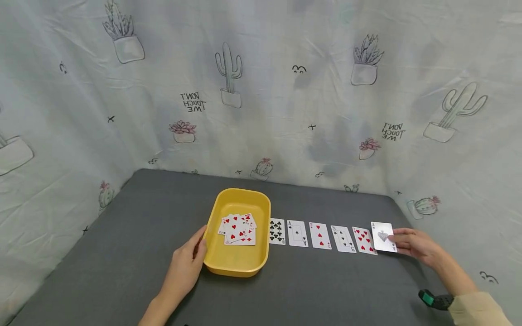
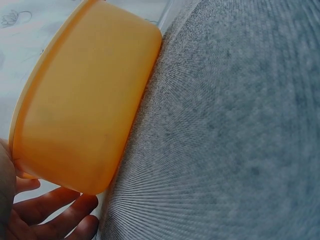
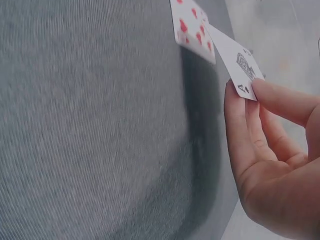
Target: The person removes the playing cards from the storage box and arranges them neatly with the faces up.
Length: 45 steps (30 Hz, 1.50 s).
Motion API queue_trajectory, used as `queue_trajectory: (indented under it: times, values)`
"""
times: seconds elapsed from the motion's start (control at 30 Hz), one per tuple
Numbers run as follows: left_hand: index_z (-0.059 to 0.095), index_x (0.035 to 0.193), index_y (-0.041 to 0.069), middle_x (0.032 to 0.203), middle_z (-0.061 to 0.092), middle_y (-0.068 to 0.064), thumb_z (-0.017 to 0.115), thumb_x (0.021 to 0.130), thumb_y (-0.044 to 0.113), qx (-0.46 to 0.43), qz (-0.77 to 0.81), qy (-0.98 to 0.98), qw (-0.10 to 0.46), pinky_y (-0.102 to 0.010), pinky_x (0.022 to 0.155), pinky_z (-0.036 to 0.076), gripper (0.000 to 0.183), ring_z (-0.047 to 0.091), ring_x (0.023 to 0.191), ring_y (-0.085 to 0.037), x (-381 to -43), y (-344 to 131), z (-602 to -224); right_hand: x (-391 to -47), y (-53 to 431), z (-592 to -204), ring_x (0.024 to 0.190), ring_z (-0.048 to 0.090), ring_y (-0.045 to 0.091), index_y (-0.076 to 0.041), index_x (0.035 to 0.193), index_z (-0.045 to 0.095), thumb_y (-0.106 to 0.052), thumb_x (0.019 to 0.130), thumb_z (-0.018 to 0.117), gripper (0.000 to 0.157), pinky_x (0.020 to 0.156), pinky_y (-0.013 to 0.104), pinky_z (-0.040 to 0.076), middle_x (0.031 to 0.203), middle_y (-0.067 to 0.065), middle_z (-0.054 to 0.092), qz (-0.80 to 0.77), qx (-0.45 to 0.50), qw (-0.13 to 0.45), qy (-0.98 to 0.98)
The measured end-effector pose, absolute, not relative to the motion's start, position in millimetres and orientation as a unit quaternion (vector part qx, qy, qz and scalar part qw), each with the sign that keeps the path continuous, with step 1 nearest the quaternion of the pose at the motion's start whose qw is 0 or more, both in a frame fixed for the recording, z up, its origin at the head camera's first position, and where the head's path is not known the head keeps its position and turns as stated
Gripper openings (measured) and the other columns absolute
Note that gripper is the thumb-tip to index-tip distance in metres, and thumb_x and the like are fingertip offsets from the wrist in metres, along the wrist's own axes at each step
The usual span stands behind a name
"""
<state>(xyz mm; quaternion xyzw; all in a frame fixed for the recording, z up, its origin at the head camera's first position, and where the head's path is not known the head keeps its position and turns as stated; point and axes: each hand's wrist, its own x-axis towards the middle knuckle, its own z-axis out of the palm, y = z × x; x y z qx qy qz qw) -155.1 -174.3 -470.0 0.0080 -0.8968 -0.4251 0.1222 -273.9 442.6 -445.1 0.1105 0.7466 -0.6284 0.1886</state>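
Observation:
Between the thumb and fingers of my right hand (image 1: 418, 246) is an ace of spades (image 1: 384, 237). In the right wrist view, the thumb lies on the card's face, and the card is tilted above the table. Its near edge overlaps the six of hearts (image 1: 364, 240) in the head view. At the left side of a yellow plastic tub (image 1: 236, 267), my left hand (image 1: 185, 267) grips the rim and wall. Several face-up cards (image 1: 240, 235) lie overlapping inside the tub, hearts and diamonds among them.
A row runs right from the tub: an eight of clubs (image 1: 277, 232), an ace of clubs (image 1: 297, 233), a three of hearts (image 1: 320, 236) and a three of clubs (image 1: 343, 239). A dark grey cloth (image 1: 122, 253) covers the table. Printed curtains (image 1: 277, 90) stand behind and beside it.

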Motion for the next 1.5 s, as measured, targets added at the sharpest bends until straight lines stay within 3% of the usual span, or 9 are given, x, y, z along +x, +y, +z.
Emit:
queue_trajectory:
  times: [0.17, 0.43, 0.83, 1.23, 1.5]
  values:
    - [0.046, 0.148, 0.009, 0.138, 0.055, -0.014, 0.049, 0.105, 0.023, 0.009, -0.424, -0.898, 0.121, -0.048, 0.091, 0.050, 0.045, 0.056, 0.119, -0.025, -154, -174, -470, -273, 453, -452, 0.083, 0.067, 0.018, -0.007, 0.104, 0.066, -0.004, 0.094, 0.067, 0.011, 0.074, 0.035, 0.057, 0.093, 0.003, 0.069, -0.617, 0.122, 0.193, 0.753]
    - [0.045, 0.148, 0.011, 0.140, 0.053, -0.012, 0.049, 0.106, 0.026, 0.013, -0.430, -0.896, 0.111, -0.048, 0.093, 0.049, 0.045, 0.055, 0.122, -0.025, -155, -173, -471, -271, 461, -455, 0.072, 0.065, 0.016, 0.008, 0.101, 0.069, -0.008, 0.083, 0.079, 0.026, 0.064, 0.033, 0.057, 0.084, 0.002, 0.067, -0.510, 0.154, 0.129, 0.836]
    - [0.044, 0.149, 0.010, 0.142, 0.051, -0.013, 0.047, 0.106, 0.025, 0.022, -0.429, -0.897, 0.101, -0.048, 0.094, 0.048, 0.046, 0.053, 0.123, -0.026, -153, -174, -467, -272, 449, -455, 0.063, 0.060, 0.013, 0.011, 0.092, 0.071, -0.016, 0.076, 0.084, 0.034, 0.053, 0.027, 0.053, 0.076, 0.003, 0.067, -0.416, 0.159, 0.069, 0.892]
    - [0.043, 0.150, 0.011, 0.142, 0.052, -0.013, 0.047, 0.106, 0.026, 0.028, -0.431, -0.897, 0.092, -0.048, 0.094, 0.048, 0.046, 0.054, 0.122, -0.025, -151, -173, -468, -266, 430, -460, 0.058, 0.059, 0.014, 0.010, 0.086, 0.070, -0.007, 0.076, 0.082, 0.022, 0.050, 0.029, 0.053, 0.073, 0.003, 0.065, -0.400, 0.120, 0.010, 0.909]
    - [0.043, 0.150, 0.010, 0.143, 0.050, -0.013, 0.048, 0.106, 0.025, 0.028, -0.427, -0.899, 0.092, -0.049, 0.096, 0.046, 0.046, 0.051, 0.126, -0.027, -153, -172, -466, -268, 430, -462, 0.066, 0.057, 0.017, 0.009, 0.089, 0.070, -0.007, 0.080, 0.078, 0.020, 0.052, 0.029, 0.051, 0.080, 0.005, 0.065, -0.396, 0.108, 0.021, 0.912]
